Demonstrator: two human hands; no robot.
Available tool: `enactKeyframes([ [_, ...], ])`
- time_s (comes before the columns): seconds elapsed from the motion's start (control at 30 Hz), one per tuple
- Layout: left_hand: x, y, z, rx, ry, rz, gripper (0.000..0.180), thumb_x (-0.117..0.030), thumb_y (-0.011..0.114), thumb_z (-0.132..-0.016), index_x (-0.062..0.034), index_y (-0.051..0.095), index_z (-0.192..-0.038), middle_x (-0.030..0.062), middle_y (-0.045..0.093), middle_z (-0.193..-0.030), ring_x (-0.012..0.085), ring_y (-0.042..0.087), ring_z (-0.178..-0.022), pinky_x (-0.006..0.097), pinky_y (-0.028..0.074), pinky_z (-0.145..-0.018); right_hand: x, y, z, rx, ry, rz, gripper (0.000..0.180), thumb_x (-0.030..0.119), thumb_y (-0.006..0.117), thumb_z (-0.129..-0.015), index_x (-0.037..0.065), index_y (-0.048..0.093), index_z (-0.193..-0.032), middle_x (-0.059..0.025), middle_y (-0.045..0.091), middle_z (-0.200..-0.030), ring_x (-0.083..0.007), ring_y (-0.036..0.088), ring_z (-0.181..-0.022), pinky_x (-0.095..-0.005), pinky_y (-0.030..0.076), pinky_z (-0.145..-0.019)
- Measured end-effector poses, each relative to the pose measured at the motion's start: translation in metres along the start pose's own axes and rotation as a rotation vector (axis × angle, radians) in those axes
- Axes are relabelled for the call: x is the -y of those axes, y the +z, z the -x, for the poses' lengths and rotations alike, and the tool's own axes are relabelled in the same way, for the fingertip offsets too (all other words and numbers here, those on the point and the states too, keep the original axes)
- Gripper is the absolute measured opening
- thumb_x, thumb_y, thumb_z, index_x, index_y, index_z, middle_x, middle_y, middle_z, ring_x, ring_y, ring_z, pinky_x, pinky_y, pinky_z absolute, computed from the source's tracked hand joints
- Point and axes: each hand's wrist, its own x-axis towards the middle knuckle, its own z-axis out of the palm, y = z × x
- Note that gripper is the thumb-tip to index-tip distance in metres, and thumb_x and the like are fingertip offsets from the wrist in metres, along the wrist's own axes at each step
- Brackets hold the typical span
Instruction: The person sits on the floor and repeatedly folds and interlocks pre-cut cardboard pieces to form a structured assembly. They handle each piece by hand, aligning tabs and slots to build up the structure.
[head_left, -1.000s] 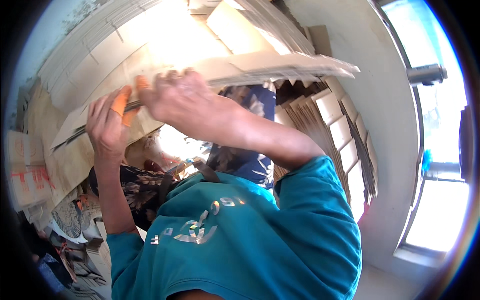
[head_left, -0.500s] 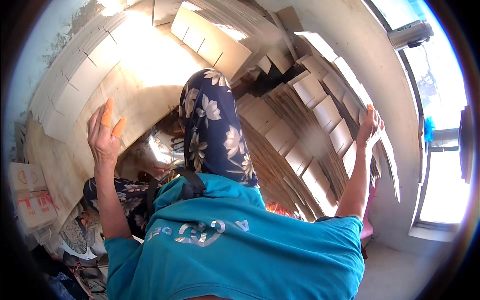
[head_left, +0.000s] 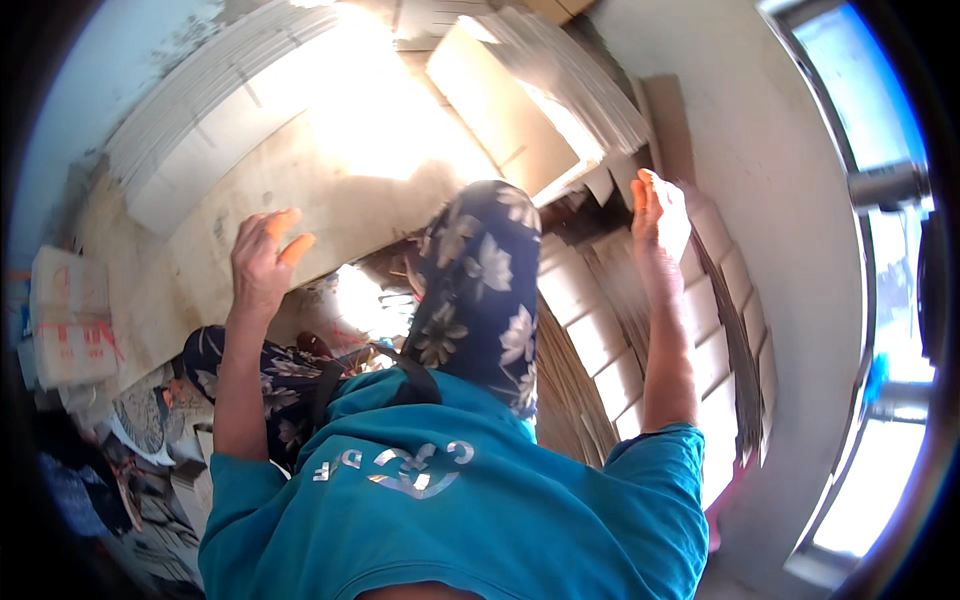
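Note:
My left hand (head_left: 262,262) is raised over the near edge of a pale wooden tabletop (head_left: 215,290), with orange covers on the thumb and a finger. Thumb and fingers are apart and nothing is between them. To the right of my raised knee, my right hand (head_left: 660,218) is up over tilted rows of stacked cardboard pieces (head_left: 595,330). Orange covers show on its stretched fingers, which look empty; bright light and blur wash out the palm side. A pile of slotted cardboard sheets (head_left: 190,175) stands at the tabletop's far left.
Another cardboard stack (head_left: 505,115) stands at the far end of the tabletop, in strong glare. White boxes (head_left: 70,310) sit at the left. A wall (head_left: 760,150) and a bright window (head_left: 865,460) border the right side. My patterned trouser knee (head_left: 480,270) rises between my hands.
My right hand has left the outer edge of the right-hand cardboard and moved inward, toward the tabletop. My left hand stays raised. The whole view has turned and shifted.

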Motion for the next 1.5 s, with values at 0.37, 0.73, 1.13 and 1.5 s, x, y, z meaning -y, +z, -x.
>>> enactKeyframes([
  [0.37, 0.106, 0.004, -0.018, -0.086, -0.175, -0.132, 0.035, -0.003, 0.074, -0.071, -0.0029, 0.059, -0.102, 0.0119, 0.064, -0.091, 0.031, 0.059, -0.086, 0.039, 0.048, -0.076, 0.045, 0.136, -0.055, 0.274, -0.216, -0.082, 0.055, 0.027, 0.075, -0.074, 0.007, 0.052, -0.12, -0.0113, 0.06, -0.103, -0.0303, 0.056, -0.098, -0.0374, 0.048, -0.081],
  [0.73, 0.239, 0.067, -0.11, 0.029, -0.332, -0.329, 0.056, -0.012, 0.077, -0.068, -0.0039, 0.049, -0.116, 0.0095, 0.054, -0.109, 0.0272, 0.047, -0.107, 0.041, 0.038, -0.092, 0.059, 0.094, -0.087, 0.262, 0.328, -0.593, 0.026, 0.019, 0.068, -0.083, 0.002, 0.054, -0.096, -0.0053, 0.06, -0.086, -0.0145, 0.054, -0.079, -0.0277, 0.044, -0.074],
  [1.13, 0.291, 0.097, -0.133, -0.051, -0.112, -0.337, 0.025, 0.003, 0.069, -0.065, -0.0031, 0.053, -0.083, 0.0096, 0.052, -0.074, 0.0249, 0.052, -0.079, 0.037, 0.044, -0.062, 0.226, 0.071, -0.134, 0.308, 0.093, -1.146, 0.043, 0.004, 0.06, -0.088, -0.004, 0.047, -0.129, -0.0119, 0.06, -0.117, -0.019, 0.059, -0.103, -0.029, 0.05, -0.086],
  [1.5, 0.216, 0.077, -0.103, 0.058, -0.036, 0.022, 0.015, 0.007, 0.061, -0.063, 0.0032, 0.054, -0.075, 0.0117, 0.052, -0.068, 0.0275, 0.052, -0.068, 0.037, 0.043, -0.055, 0.315, 0.126, -0.134, 0.133, -0.305, -0.792, 0.056, -0.003, 0.051, -0.091, 0.01, 0.032, -0.142, -0.0137, 0.055, -0.129, -0.0214, 0.063, -0.103, -0.0294, 0.054, -0.079],
])
